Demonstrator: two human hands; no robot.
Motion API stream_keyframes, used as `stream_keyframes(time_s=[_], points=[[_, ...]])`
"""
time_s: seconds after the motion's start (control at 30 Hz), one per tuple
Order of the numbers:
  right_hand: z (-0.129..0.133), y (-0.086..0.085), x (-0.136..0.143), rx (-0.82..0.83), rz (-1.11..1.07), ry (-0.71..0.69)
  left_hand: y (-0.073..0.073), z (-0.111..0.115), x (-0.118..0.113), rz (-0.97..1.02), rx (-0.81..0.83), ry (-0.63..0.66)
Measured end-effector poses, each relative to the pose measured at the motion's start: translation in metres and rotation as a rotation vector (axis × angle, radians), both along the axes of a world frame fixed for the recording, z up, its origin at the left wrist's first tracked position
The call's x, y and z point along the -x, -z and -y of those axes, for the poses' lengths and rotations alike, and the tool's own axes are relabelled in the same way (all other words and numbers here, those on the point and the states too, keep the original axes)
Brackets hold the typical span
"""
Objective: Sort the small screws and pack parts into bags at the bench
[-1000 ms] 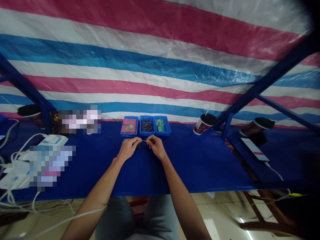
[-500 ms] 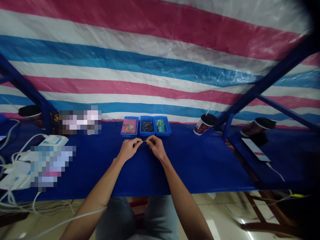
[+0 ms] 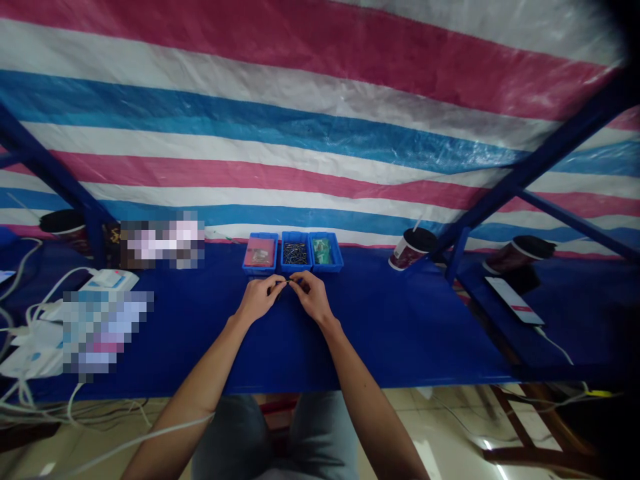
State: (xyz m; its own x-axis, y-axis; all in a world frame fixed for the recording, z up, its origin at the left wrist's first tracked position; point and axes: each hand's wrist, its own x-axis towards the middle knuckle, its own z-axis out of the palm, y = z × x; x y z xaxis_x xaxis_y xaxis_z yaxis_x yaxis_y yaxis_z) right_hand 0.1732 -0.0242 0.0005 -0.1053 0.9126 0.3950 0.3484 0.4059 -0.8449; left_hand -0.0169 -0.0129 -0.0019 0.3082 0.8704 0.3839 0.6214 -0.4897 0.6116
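Observation:
My left hand [image 3: 259,298] pinches a small, thin dark piece [image 3: 280,293] just above the blue table. Opposite it, my right hand [image 3: 311,295] has thumb and finger pressed together at the piece's upper end. The fingertips of both hands nearly meet, and the piece is too small to name. Just beyond them stand three blue bins in a row. A pink block-like item [image 3: 260,248] with a clear packet lies in the left bin [image 3: 260,271]. Thin dark metal pieces [image 3: 295,253] fill the middle bin [image 3: 295,235]. Green pieces [image 3: 321,251] lie in the right bin [image 3: 327,268].
A lidded cup with a straw [image 3: 411,249] stands at the right by a blue frame bar [image 3: 457,253]. White power strips [image 3: 40,347] and cables crowd the table's left side. A phone [image 3: 514,300] lies on the neighbouring table. Striped sheeting [image 3: 300,147] hangs behind.
My right fingertips have shifted slightly left, closer to those of my left hand. The left hand keeps its pinch, and the bins stay in place.

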Motion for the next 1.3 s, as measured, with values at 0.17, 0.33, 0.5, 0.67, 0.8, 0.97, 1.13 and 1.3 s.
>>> stream_keyframes(time_s=[0.17, 0.33, 0.5, 0.67, 0.8, 0.97, 1.13, 1.3], points=[[0.0013, -0.0031, 0.0011, -0.051, 0.054, -0.014, -0.0001, -0.0001, 0.0007, -0.007, -0.004, 0.000], [0.0005, -0.0003, 0.0004, -0.062, 0.083, 0.002, -0.0002, 0.0004, 0.0003, -0.012, -0.009, -0.011], [0.0001, 0.0025, 0.0004, -0.053, 0.105, 0.000, -0.0021, 0.0012, 0.0003, -0.010, -0.012, -0.014], [0.0002, 0.0023, 0.0011, -0.045, 0.102, 0.002, -0.0026, 0.0012, 0.0003, 0.009, -0.018, -0.018], [0.0004, 0.0018, 0.0014, -0.035, 0.095, 0.002, -0.0010, 0.0007, 0.0008, 0.012, -0.021, -0.023], [0.0008, 0.0019, 0.0019, -0.036, 0.091, 0.003, 0.0022, -0.0007, 0.0020, 0.025, -0.017, -0.027], [0.0010, 0.0016, 0.0025, -0.029, 0.092, 0.011, 0.0014, -0.0009, 0.0023, 0.032, -0.007, -0.018], [0.0018, -0.0011, 0.0026, -0.044, 0.108, -0.012, -0.0003, -0.0003, 0.0019, 0.033, 0.004, -0.018]])
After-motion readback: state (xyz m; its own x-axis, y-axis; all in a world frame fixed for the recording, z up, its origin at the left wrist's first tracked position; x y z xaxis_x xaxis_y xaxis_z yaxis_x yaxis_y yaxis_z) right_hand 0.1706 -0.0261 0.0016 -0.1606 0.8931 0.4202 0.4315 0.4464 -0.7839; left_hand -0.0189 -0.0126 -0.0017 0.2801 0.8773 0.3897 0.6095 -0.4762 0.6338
